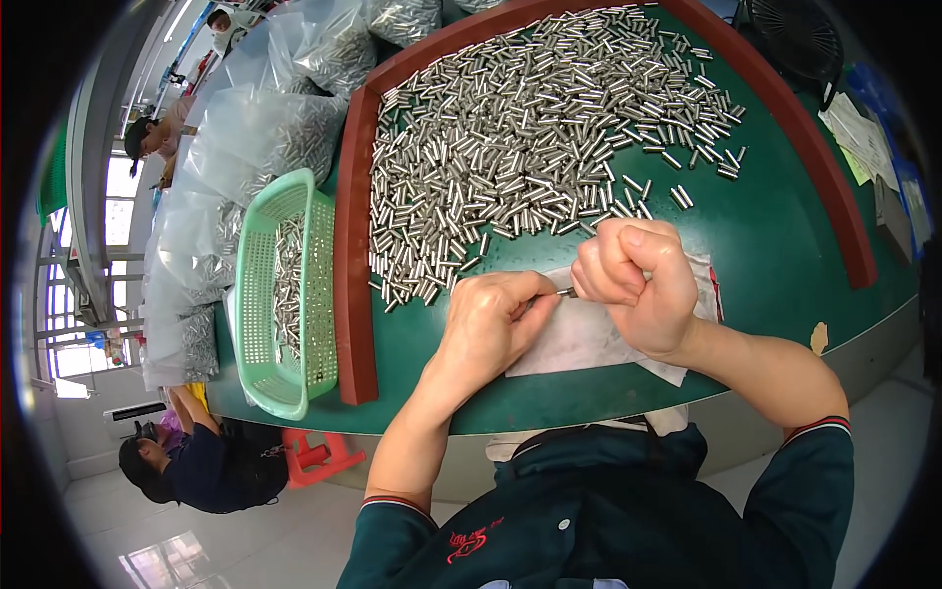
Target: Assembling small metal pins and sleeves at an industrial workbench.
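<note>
My left hand (491, 329) is closed, thumb and forefinger pinched on a small metal pin (566, 292). The pin's other end meets the curled fingers of my right hand (638, 285), which is closed like a fist; what lies inside it is hidden. Both hands are over a white cloth (579, 344) spread on the green tabletop (765, 245). Just beyond them lies a large heap of short, shiny metal pins (520, 137), with a few loose ones at its near right edge.
Red-brown wooden rails (355, 294) border the heap. Left of them stands a light green plastic basket (260, 368) holding more pins. Clear plastic bags (265, 133) of metal parts line the far left. A black fan (795, 44) and papers (859, 133) sit right. Other people work at left.
</note>
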The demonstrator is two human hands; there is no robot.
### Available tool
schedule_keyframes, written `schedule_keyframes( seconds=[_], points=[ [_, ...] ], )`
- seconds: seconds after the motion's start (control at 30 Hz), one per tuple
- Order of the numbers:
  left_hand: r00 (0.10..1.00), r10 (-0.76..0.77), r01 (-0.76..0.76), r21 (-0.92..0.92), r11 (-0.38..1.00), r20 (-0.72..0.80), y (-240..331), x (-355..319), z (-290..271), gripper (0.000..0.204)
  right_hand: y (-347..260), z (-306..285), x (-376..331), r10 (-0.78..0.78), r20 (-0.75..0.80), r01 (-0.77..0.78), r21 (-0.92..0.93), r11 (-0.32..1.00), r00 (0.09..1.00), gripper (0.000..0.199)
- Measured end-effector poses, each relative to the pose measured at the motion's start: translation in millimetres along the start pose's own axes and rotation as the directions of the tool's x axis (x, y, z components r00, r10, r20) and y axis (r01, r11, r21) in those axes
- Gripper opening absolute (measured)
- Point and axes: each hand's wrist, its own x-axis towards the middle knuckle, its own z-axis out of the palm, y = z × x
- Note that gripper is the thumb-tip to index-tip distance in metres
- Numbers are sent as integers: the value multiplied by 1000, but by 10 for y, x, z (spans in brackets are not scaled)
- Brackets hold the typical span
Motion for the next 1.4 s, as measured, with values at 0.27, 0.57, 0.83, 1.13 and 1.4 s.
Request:
schedule_keyframes(
  seconds=[0.27,0.57,0.83,1.13,1.4],
  points=[
    [996,-79,80,-32,996,35,14,-2,11,6,59,40,-21,-36,-8,36,-84,996,999,35],
    [1000,-10,10,11,1000,-4,-23,-7,40,7,-10,71,24,-8,-41,3,-116,993,999,33],
    [919,-234,354,-924,145,316,-138,25,-116,6,1,26,-13,9,-38,-12,-79,997,999,33],
    [876,-309,397,-917,32,369,-184,47,-186,18,-29,43,14,44,-35,-45,-13,999,998,30],
    [868,-336,410,-909,71,365,-191,57,-186,20,-42,33,24,56,-27,-56,1,998,998,30]
  ],
)
